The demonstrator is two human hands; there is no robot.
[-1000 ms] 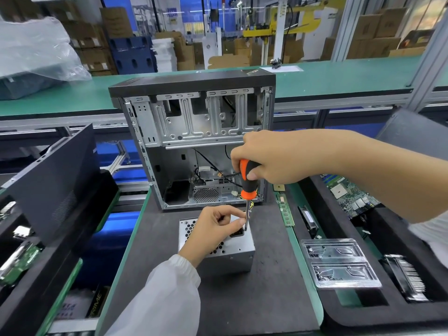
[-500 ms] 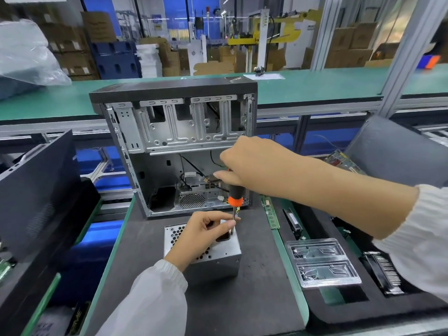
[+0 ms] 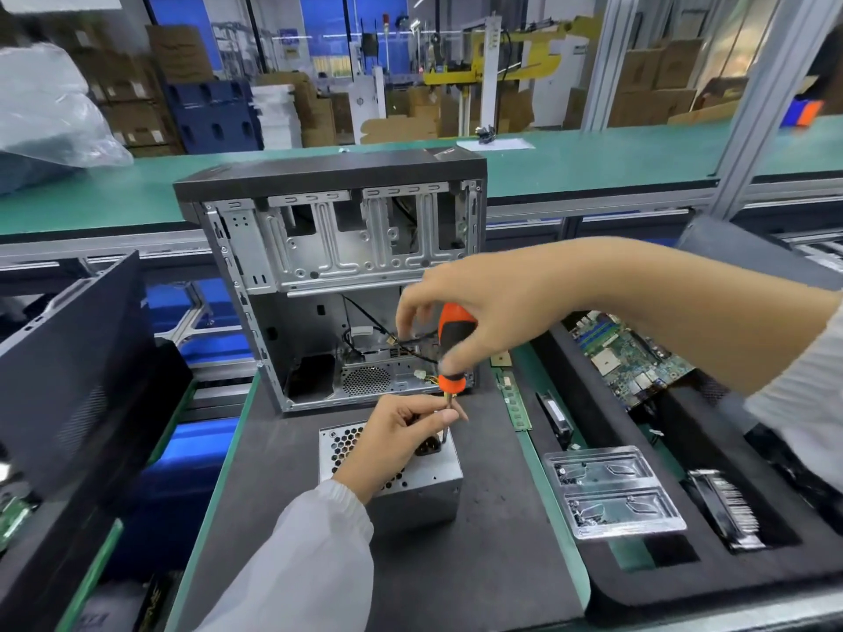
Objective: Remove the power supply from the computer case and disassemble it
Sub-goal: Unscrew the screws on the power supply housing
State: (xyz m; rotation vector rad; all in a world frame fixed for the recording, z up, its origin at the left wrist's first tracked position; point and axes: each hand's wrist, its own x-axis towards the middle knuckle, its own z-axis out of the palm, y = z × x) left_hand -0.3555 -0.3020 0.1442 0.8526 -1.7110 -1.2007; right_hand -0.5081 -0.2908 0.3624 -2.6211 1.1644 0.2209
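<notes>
Fingers (image 3: 444,416) of the left hand (image 3: 401,437) pinch the thin metal shaft of the screwdriver (image 3: 451,344), low down near its tip. Up above, the right hand (image 3: 483,312) curls round the orange and black handle, with some fingers lifted off it. That screwdriver stands almost straight up and down, tip pointing down at the power supply (image 3: 392,472).

It is a small silver metal box, a bit below the middle of the frame. Its top has lots of little round holes and a black plug socket. It lies flat on the dark surface (image 3: 479,563), and its long side runs left to right. It sits just in front of the computer case (image 3: 337,275), not touching it. That case stands upright with its side open, showing grey metal and a few wires.

I cannot read any writing on the box or the case.
</notes>
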